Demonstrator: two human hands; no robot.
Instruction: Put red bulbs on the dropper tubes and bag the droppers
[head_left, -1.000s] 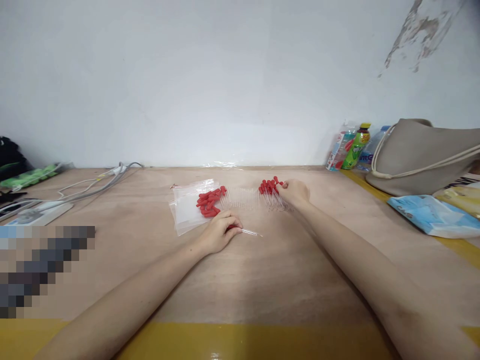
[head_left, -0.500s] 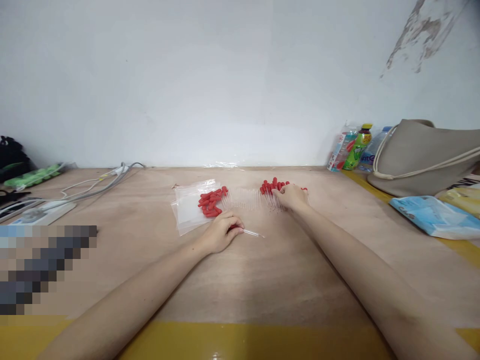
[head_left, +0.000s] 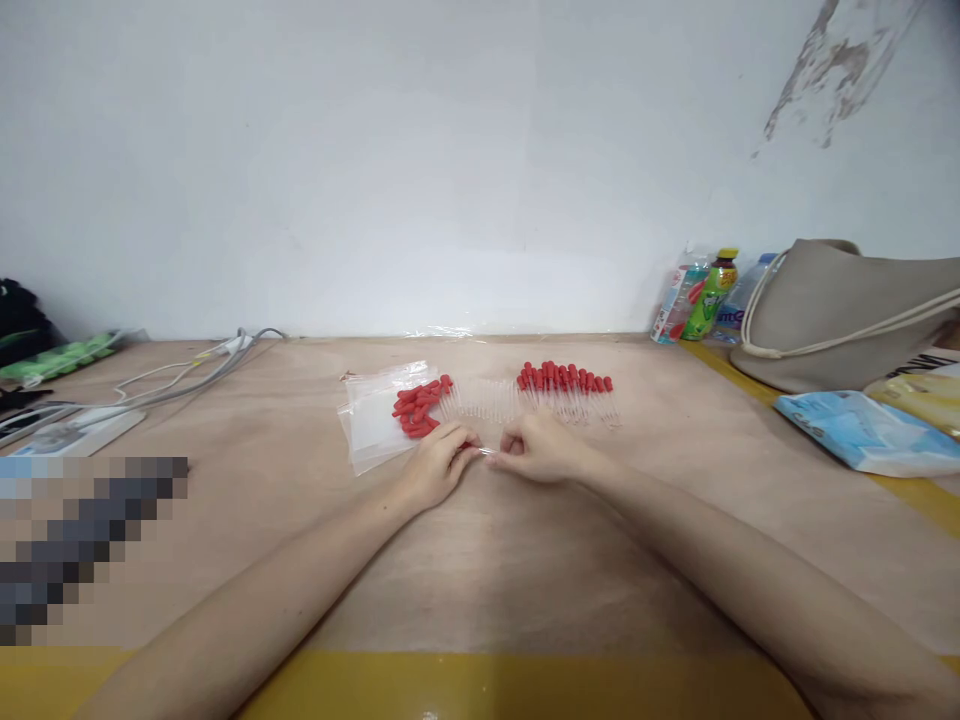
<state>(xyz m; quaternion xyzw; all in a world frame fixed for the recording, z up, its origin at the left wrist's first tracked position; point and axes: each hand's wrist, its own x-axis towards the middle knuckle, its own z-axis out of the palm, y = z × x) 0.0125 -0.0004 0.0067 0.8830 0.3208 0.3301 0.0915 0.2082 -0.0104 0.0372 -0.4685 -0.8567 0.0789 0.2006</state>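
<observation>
Hands together at mid-table: the left hand (head_left: 439, 465) is curled shut around the red-bulb end of a dropper (head_left: 484, 452), and the right hand (head_left: 536, 452) pinches its thin glass end between thumb and fingertips. Only a short stretch of clear tube shows in the gap between the two grips, lying roughly level just above the plywood table (head_left: 525, 570).

By the look of it, this is the bulb being seated on the tube. That wants a straight push along the tube's line, with both grips close to the joint. Any sideways bend looks risky for glass this thin. How far the bulb sits on the tube I cannot tell, because the left fingers hide it.

Just beyond the left hand lies the heap of loose red bulbs (head_left: 418, 405), resting on clear plastic bags (head_left: 371, 425). Bare glass tubes (head_left: 484, 398) sit beyond the point where the hands meet. The row of bulbed droppers (head_left: 566, 385) lies past the right hand, apart from it.
</observation>
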